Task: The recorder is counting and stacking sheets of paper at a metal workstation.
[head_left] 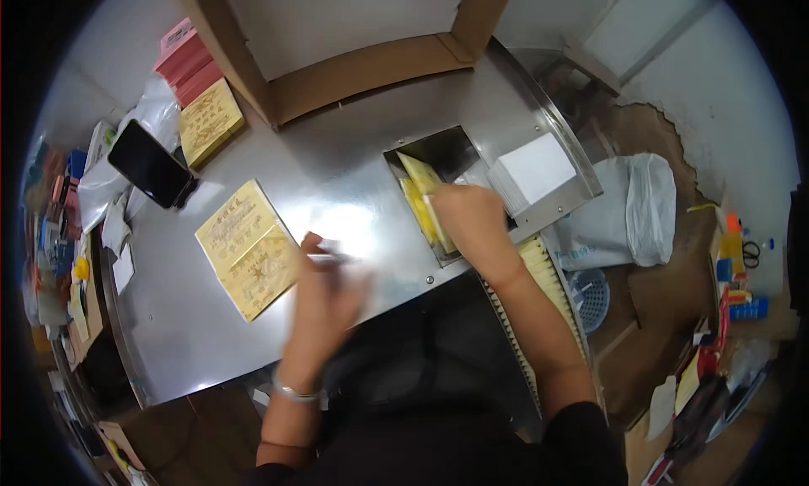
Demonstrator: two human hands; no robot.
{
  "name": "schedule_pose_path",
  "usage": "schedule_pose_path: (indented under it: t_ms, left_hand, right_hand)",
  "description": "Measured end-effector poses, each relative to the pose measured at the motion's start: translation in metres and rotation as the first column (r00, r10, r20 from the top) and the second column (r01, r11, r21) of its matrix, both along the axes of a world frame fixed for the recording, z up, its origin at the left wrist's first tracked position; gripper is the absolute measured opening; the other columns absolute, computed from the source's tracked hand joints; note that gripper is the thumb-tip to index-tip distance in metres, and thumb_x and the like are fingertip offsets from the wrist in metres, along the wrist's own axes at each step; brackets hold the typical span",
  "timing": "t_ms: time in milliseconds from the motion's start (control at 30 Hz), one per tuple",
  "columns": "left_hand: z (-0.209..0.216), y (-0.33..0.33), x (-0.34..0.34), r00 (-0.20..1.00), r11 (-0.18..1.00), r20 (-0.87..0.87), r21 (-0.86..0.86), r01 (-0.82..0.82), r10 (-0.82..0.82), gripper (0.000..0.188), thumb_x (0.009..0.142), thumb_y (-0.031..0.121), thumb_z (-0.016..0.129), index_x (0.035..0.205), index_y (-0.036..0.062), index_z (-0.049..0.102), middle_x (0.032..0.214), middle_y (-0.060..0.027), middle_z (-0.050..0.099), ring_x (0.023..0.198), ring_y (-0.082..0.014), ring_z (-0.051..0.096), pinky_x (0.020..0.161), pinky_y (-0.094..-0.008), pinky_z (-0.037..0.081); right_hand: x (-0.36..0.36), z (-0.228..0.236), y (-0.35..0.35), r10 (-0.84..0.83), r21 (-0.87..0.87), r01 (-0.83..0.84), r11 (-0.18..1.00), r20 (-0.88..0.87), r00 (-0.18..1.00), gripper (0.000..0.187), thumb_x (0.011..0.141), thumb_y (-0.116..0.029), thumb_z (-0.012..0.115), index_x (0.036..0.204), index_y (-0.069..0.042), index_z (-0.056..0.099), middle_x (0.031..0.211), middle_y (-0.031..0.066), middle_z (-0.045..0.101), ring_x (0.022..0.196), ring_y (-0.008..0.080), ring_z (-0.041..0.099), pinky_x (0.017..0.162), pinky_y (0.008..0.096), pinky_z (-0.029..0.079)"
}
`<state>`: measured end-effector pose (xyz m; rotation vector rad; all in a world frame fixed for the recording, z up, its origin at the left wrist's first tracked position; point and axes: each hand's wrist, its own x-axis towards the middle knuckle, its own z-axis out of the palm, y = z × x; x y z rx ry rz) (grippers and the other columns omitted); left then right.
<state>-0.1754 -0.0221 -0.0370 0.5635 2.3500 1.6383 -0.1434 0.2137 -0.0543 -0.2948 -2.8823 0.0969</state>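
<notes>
Blurred by motion, my left hand hovers over the steel worktop beside a flat yellow printed packet; its fingers are too smeared to read, and a dark thing by them cannot be made out. A metal bangle circles that wrist. My right hand is closed at a rectangular opening in the worktop, with its fingertips on a yellow packet that stands tilted inside. More yellow packets are in the opening, partly hidden by the hand.
A white stack of cards lies right of the opening. At the back stands a cardboard box. Pink packs, a yellow stack and a black phone sit at the left. A white plastic bag is beyond the right edge.
</notes>
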Motion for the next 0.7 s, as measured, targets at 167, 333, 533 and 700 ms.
schedule_pose_path:
  t_ms: [167,333,533,700]
  left_hand:
    - [-0.018,-0.094,-0.058,0.792,0.717,-0.609,-0.568,-0.403,-0.037,0.033,0.087,0.015,0.066,0.113,-0.0007,0.052,0.104,-0.0180,0.053,0.094,-0.0332,0.052,0.088,-0.0445,0.042]
    - [-0.018,-0.044,-0.052,0.641,0.849,-0.758,-0.411,-0.332,-0.116,0.021,0.078,0.016,0.071,0.093,0.0048,0.061,0.109,-0.0199,0.054,0.092,-0.0361,0.055,0.075,-0.0442,0.047]
    - [-0.033,0.041,0.006,0.674,0.898,-0.611,-0.392,0.198,-0.415,0.036,0.066,0.018,0.078,0.097,0.0099,0.063,0.131,-0.0198,0.047,0.121,-0.0413,0.043,0.093,-0.0509,0.036]
    - [-0.001,0.009,0.004,0.774,0.816,-0.433,-0.548,0.182,-0.463,0.072,0.056,0.016,0.082,0.124,0.0125,0.060,0.134,-0.0158,0.045,0.120,-0.0341,0.042,0.094,-0.0440,0.032]
  right_hand:
    - [0.047,0.036,0.023,-0.134,-0.012,0.151,0.988,-0.538,0.832,0.012,0.079,-0.007,0.067,0.089,-0.002,0.069,0.080,0.0113,0.060,0.078,0.0273,0.059,0.067,0.0377,0.049]
    - [0.045,0.022,0.036,-0.225,-0.074,0.213,0.974,-0.402,0.888,0.018,0.078,-0.004,0.067,0.095,0.000,0.069,0.098,0.0127,0.058,0.092,0.0296,0.054,0.081,0.0382,0.046]
    - [0.058,0.033,0.068,-0.081,-0.201,-0.005,0.980,-0.419,0.905,0.028,0.074,0.000,0.064,0.102,-0.002,0.069,0.096,0.0118,0.059,0.093,0.0299,0.054,0.083,0.0395,0.046]
    - [0.072,0.019,-0.048,0.391,-0.095,-0.446,0.890,-0.344,0.854,0.035,0.075,-0.004,0.059,0.108,-0.009,0.069,0.105,0.0072,0.064,0.106,0.0283,0.055,0.104,0.0470,0.038]
